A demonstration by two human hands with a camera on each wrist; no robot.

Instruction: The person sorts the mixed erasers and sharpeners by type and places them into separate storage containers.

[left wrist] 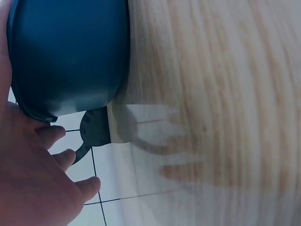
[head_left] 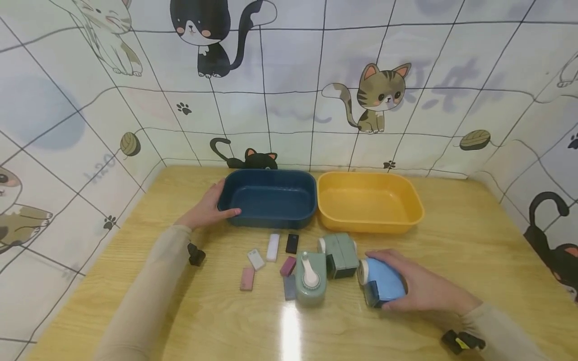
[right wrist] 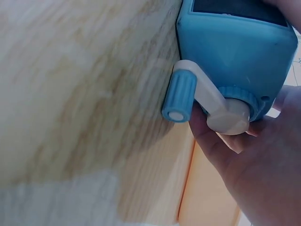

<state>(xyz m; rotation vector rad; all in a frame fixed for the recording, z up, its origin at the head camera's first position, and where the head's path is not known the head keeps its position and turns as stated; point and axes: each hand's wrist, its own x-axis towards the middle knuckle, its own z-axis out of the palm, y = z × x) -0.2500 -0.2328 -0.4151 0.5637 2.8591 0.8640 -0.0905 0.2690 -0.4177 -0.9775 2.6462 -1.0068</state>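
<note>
My left hand (head_left: 209, 206) spans the left end of a dark blue bin (head_left: 271, 220), thumb along its front and fingers toward the back corner. In the left wrist view, several fingertips stick out past the bin's corner. My right hand (head_left: 422, 286) grips a blue pencil sharpener (head_left: 385, 281) across its body. Seen from the right wrist, that sharpener has a white crank with a ribbed blue knob (right wrist: 180, 94). Just left of it stands a green pencil sharpener (head_left: 341, 253). Another green sharpener (head_left: 310, 281) shows its white crank on this side.
A yellow bin (head_left: 370, 225) stands right of the blue one. Several small eraser-like blocks lie left of the sharpeners, among them a white block (head_left: 273, 247), a black block (head_left: 292, 243) and a pink block (head_left: 247, 279). A cat-patterned sheet (head_left: 289, 110) hangs behind the wooden table (head_left: 217, 321).
</note>
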